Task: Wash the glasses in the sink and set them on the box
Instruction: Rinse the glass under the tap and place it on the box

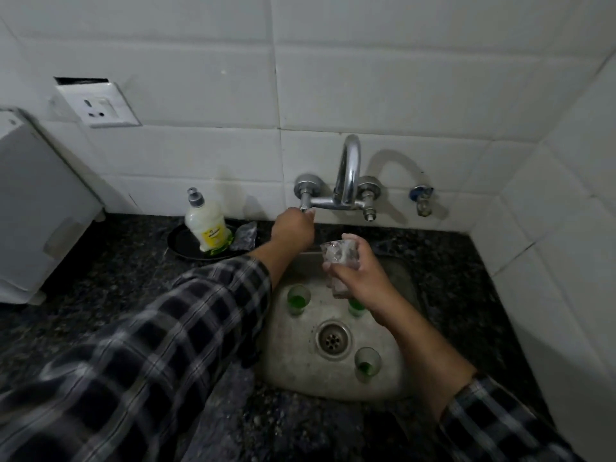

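While I am reaching the left grip (293, 228) toward the far wall, its fingers are curling round the left tap handle (304, 206) of the chrome faucet (348, 171). The right grip (358, 273) is grasping a clear glass (335, 253), fingers wrapping its side. It is holding the glass tilted over the far part of the steel sink (393, 378), near the spout. The inside of the glass is looking cloudy, wet or foamy, I cannot tell which.

Three more small glasses are standing upright in the basin, each holding some green liquid. The far-left glass (298, 298) is sitting apart from the others. The middle glass (356, 310) is showing just under my right wrist. The near glass (366, 363) is sitting just right of the drain (333, 340).

The white box (33, 208) is standing at the left on the dark granite desk (116, 278), well apart from the sink. A soap bottle (206, 225) is standing on a black tray (181, 243) far left of the sink, with a crumpled clear packet (245, 236) lying beside it. A wall socket (100, 105) is showing above the box, and a blue valve (421, 198) right of the faucet.
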